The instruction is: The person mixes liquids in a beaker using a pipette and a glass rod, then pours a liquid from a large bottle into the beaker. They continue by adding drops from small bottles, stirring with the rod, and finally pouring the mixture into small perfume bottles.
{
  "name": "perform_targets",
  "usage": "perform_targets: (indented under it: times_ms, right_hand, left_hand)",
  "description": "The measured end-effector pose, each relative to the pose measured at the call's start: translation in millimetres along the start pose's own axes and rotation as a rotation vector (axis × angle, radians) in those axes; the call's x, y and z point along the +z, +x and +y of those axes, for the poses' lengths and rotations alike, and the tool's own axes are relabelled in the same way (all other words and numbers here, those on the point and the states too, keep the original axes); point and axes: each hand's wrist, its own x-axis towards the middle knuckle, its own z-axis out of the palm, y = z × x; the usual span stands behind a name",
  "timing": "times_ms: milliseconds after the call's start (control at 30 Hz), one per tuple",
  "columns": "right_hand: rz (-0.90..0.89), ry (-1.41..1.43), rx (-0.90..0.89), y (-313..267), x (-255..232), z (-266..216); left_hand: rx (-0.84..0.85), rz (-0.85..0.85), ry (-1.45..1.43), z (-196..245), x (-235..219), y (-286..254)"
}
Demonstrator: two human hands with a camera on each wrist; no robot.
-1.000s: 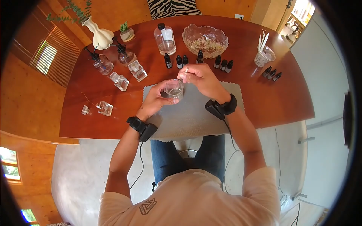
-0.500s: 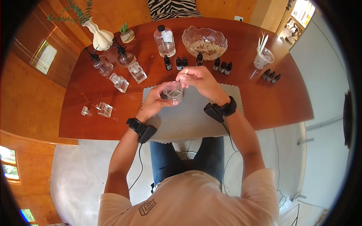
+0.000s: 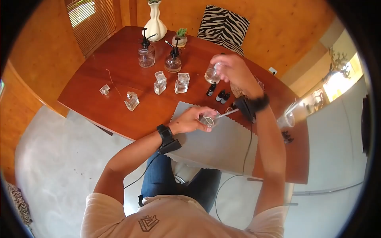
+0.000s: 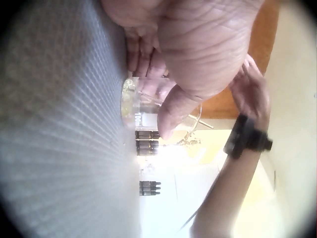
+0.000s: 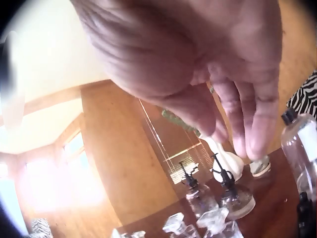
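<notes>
My left hand (image 3: 190,120) holds a small glass beaker (image 3: 209,121) over the grey mat (image 3: 214,147), thumb on one side and fingers on the other. A little liquid shows in the bottom of the beaker in the left wrist view, and a thin stirring stick (image 4: 204,123) leans out over its rim. My right hand (image 3: 235,72) is raised farther out over the table, its fingers extended and nothing between them. In the head view it overlaps a clear bottle (image 3: 211,76), whose black cap (image 5: 289,116) shows in the right wrist view, beyond the fingertips.
Small black dropper bottles (image 3: 223,96) stand behind the mat. To the left are two spray bottles (image 3: 146,56), square glass bottles (image 3: 182,84) and a loose stopper (image 3: 104,89). A white vase (image 3: 155,28) stands at the back, a plastic cup (image 3: 286,120) at the right.
My right hand has let go of the stirring stick and moved up and away from the beaker, towards the clear bottle. The left hand still holds the beaker. The head view has turned left.
</notes>
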Motion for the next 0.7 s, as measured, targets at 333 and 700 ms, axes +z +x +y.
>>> perform_targets:
  times_ms: [333, 700]
  right_hand:
    - [-0.293, -0.373, 0.553, 155, 55, 95]
    - [-0.267, -0.738, 0.600, 168, 92, 124]
  left_hand:
    - [-0.046, 0.018, 0.157, 14, -6, -8]
    - [0.029, 0.082, 0.126, 1, -4, -7]
